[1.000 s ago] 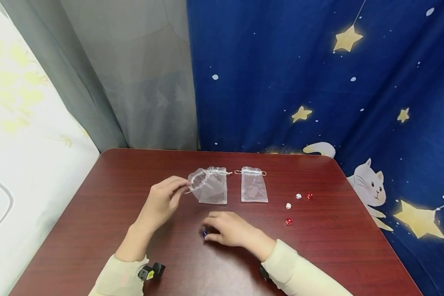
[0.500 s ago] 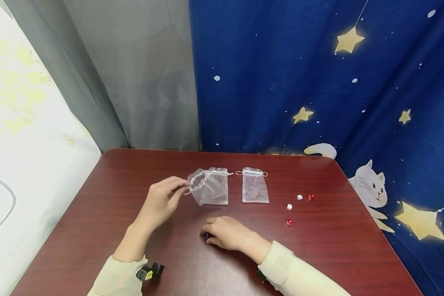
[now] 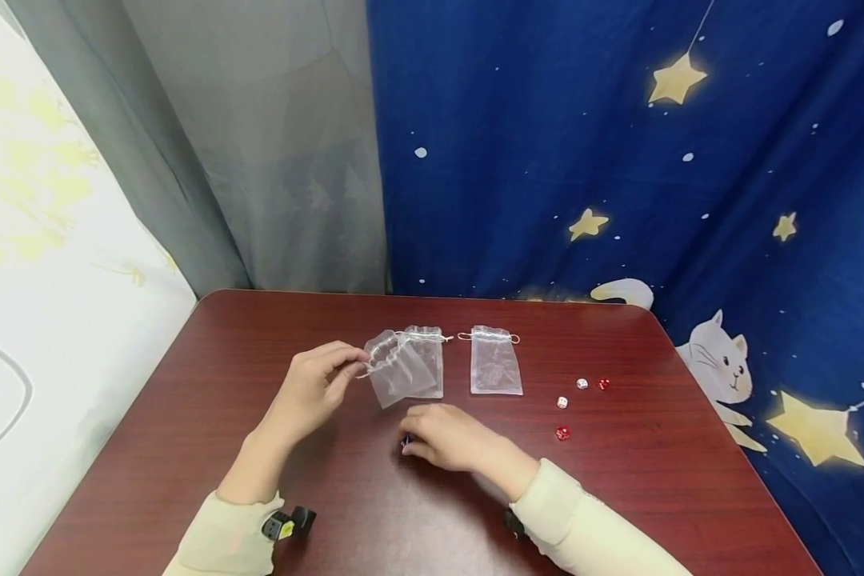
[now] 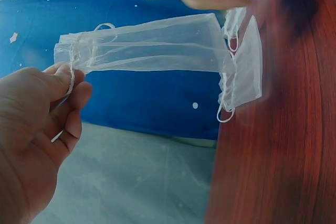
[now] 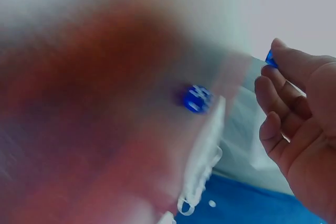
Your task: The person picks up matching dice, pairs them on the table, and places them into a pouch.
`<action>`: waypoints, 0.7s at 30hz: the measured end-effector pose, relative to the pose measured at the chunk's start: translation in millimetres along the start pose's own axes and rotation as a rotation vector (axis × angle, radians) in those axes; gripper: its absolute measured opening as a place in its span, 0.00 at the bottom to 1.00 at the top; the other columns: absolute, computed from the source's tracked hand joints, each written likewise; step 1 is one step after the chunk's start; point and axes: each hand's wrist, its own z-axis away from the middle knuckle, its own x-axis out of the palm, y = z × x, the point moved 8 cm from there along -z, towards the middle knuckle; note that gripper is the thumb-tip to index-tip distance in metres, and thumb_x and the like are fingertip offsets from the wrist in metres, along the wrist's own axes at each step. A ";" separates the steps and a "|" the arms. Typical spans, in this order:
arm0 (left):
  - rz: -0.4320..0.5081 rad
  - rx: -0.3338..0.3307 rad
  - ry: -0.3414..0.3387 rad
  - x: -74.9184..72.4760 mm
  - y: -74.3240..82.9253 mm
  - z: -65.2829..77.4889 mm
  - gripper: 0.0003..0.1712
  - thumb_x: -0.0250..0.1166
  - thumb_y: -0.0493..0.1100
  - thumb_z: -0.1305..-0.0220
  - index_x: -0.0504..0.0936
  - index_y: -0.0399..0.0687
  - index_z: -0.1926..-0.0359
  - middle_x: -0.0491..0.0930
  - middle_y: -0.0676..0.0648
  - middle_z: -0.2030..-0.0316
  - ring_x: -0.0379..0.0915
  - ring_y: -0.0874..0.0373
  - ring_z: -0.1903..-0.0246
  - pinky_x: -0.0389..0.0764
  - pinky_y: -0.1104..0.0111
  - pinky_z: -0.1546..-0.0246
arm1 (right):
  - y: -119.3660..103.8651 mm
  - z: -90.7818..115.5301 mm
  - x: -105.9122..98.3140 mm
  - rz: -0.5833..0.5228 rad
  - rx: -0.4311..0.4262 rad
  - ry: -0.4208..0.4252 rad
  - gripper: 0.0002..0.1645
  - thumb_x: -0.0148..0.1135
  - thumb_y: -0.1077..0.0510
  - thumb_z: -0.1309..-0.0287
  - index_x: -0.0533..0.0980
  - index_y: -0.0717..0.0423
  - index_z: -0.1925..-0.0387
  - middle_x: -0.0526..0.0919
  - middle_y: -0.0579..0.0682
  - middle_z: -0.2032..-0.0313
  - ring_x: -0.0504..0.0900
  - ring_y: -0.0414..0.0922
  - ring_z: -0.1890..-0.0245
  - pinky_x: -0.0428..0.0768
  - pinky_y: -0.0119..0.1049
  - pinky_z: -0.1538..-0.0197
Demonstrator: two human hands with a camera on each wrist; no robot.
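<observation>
My left hand [image 3: 320,388] pinches the mouth of a sheer white drawstring bag [image 4: 152,45]. In the head view this bag hangs slanted, overlapping a second organza bag [image 3: 430,352] on the table. My right hand [image 3: 450,438] is just in front of the bags, thumb and fingertips pinching a small blue die [image 5: 270,59]. A second blue die [image 5: 198,99] with white pips appears blurred in the right wrist view, apart from the fingers and over the table. From the head camera only a bit of dark blue shows at the right fingertips.
A third organza bag [image 3: 495,364] lies flat to the right. Beyond it are two white dice [image 3: 562,402] and two red dice [image 3: 562,433] on the brown table [image 3: 259,320]. A blue star-patterned curtain [image 3: 490,160] hangs behind the far edge.
My right hand first moves slightly toward me, closing round the blue die, then lifts back toward the bags with it. The held bag's lower end swings toward me; my left hand stays nearly still.
</observation>
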 end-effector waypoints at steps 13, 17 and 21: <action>-0.030 -0.033 -0.053 3.8 -1.6 0.8 0.11 0.72 0.24 0.44 0.87 0.41 0.63 0.85 0.52 0.67 0.80 0.64 0.68 0.80 0.78 0.66 | 12.4 -1.6 -95.4 -0.239 -0.079 0.328 0.08 0.72 0.61 0.40 0.83 0.60 0.60 0.82 0.46 0.68 0.80 0.39 0.69 0.79 0.26 0.63; -0.025 -0.011 -0.069 6.4 0.1 0.8 0.11 0.72 0.24 0.45 0.87 0.41 0.64 0.85 0.53 0.67 0.80 0.63 0.69 0.82 0.73 0.67 | 17.7 -1.7 -113.4 -0.246 -0.064 0.396 0.08 0.73 0.62 0.41 0.83 0.61 0.60 0.84 0.47 0.67 0.80 0.38 0.69 0.79 0.26 0.63; -0.009 -0.006 -0.089 9.5 1.1 0.3 0.11 0.72 0.24 0.45 0.87 0.41 0.64 0.85 0.52 0.67 0.80 0.63 0.69 0.83 0.72 0.67 | 20.1 -3.8 -121.8 -0.247 -0.042 0.409 0.08 0.72 0.62 0.40 0.84 0.59 0.60 0.84 0.45 0.67 0.79 0.37 0.69 0.79 0.26 0.64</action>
